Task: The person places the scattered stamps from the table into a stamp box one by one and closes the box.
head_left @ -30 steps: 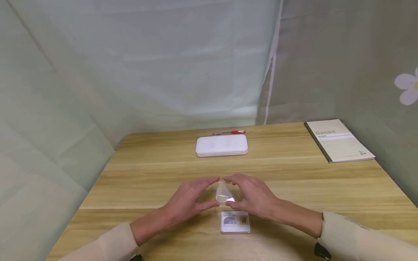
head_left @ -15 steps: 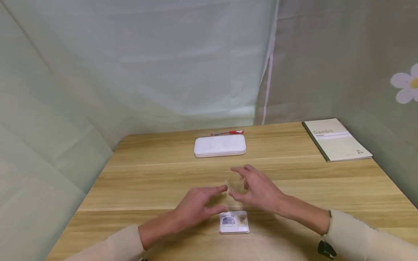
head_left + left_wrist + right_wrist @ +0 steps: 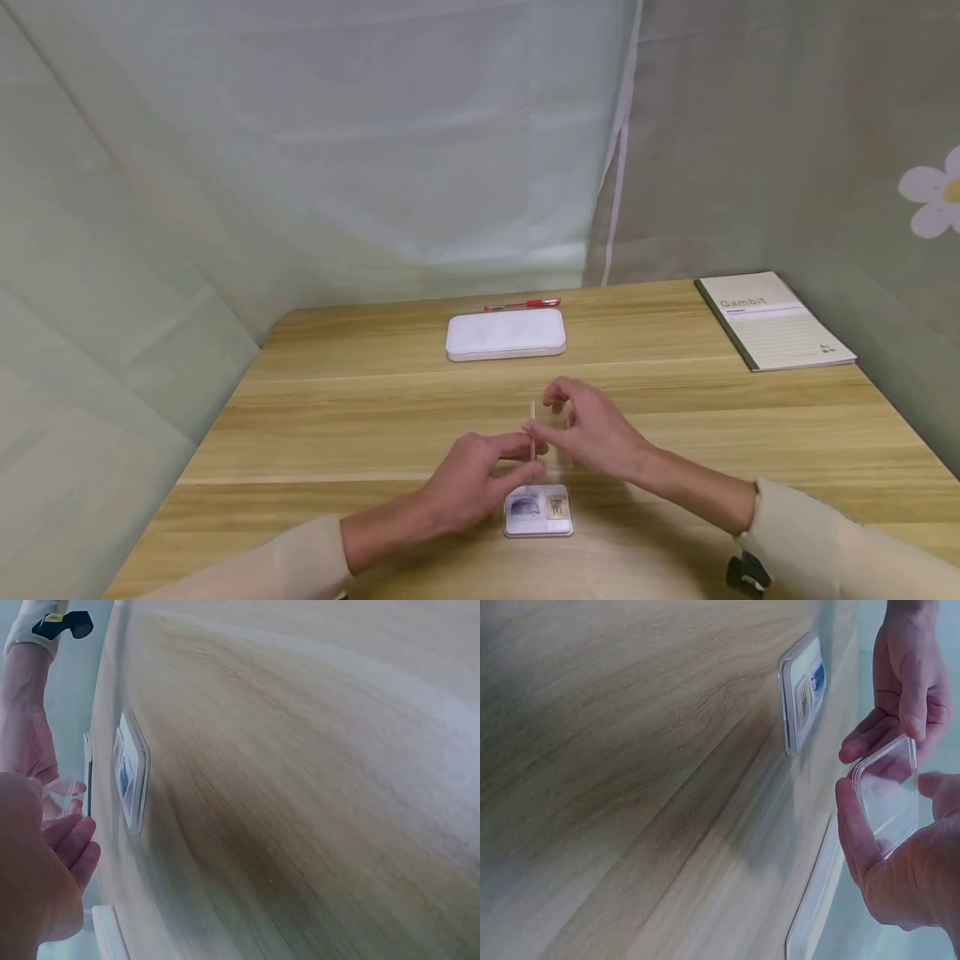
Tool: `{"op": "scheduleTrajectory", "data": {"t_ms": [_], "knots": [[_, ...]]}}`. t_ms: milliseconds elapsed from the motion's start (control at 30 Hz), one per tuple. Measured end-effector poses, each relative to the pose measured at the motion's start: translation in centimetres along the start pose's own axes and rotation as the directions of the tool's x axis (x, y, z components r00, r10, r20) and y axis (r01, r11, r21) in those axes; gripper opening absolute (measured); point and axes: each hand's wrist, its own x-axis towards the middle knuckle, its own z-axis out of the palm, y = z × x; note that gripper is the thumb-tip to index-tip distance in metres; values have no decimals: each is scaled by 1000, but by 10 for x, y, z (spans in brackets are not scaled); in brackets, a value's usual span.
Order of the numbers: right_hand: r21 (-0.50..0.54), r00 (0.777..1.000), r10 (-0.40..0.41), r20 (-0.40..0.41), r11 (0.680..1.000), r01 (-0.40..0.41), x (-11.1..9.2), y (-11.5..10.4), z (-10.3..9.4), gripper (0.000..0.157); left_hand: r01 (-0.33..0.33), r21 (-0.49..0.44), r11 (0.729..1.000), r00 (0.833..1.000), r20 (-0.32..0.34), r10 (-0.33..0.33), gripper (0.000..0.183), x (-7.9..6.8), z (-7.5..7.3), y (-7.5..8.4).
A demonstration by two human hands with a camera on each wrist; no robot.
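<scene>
Between my two hands is a clear, flat, square plastic case, turned edge-on in the head view. My left hand pinches its lower near corner between thumb and fingers. Fingers and thumb of my right hand grip it by opposite edges, as the right wrist view shows. Just below both hands, on the table, lies a small square clear case with stamp-like pictures inside; neither hand touches it. The left wrist view shows this case from the side, with my left hand beside it.
Farther back on the wooden table lies a white oblong box. A red pen is right behind it. At the back right is a notebook marked "Gambit". Cloth curtains hang behind and at the sides.
The clear case has turned from facing the head camera to edge-on. My left hand has moved right and pinches its lower part; the right hand has shifted a little to the right.
</scene>
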Motion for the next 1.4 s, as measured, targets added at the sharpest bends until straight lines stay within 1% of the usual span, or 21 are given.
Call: {"op": "scheduleTrajectory", "data": {"t_ms": [67,167,267,333,433,500,567,700,833,900,933,1000,1167,1267,1333,1400], "knots": [[45,1000,9,9,999,-9,0,0,-1,39,33,-72,997,999,0,-33,29,0,0,0],[91,1000,1,17,996,-3,-1,0,-3,28,79,-171,982,997,12,-78,28,0,-1,0],[55,999,-39,-6,998,40,-1,2,-4,16,121,-244,962,993,30,-117,28,0,-3,-2],[24,997,-82,-15,996,82,-1,4,-5,19,142,-279,950,990,38,-137,29,-1,-6,-4],[6,988,-152,-17,988,152,-1,6,-7,36,170,-301,938,985,36,-167,29,-1,-10,-7],[16,979,-206,-1,978,206,-1,8,-8,44,175,-293,940,984,29,-175,29,0,-12,-9],[10,964,-266,10,964,266,-1,10,-10,48,177,-278,944,984,24,-177,29,0,-15,-11],[-44,923,-382,40,922,384,-2,14,-12,51,175,-250,952,984,26,-174,30,2,-22,-13],[-122,888,-455,65,880,460,-4,19,-12,54,182,-227,957,983,29,-180,31,2,-29,-15],[-158,879,-471,77,865,477,-6,20,-12,57,187,-223,957,982,32,-184,31,3,-32,-16],[-174,877,-473,81,860,480,-7,20,-12,59,187,-217,958,982,32,-185,30,3,-33,-16],[-198,881,-464,90,859,473,-9,21,-13,61,187,-209,960,982,32,-185,30,3,-34,-17],[-222,900,-426,93,872,435,-13,22,-13,62,191,-214,958,982,31,-189,28,3,-34,-18],[-230,905,-418,76,876,424,-15,24,-11,61,195,-193,962,981,25,-193,28,2,-35,-18],[-234,908,-414,64,878,417,-17,24,-10,62,184,-167,969,983,20,-184,30,2,-35,-18],[-234,907,-419,51,878,418,-18,25,-9,62,149,-119,982,989,15,-148,33,2,-36,-18]]}}
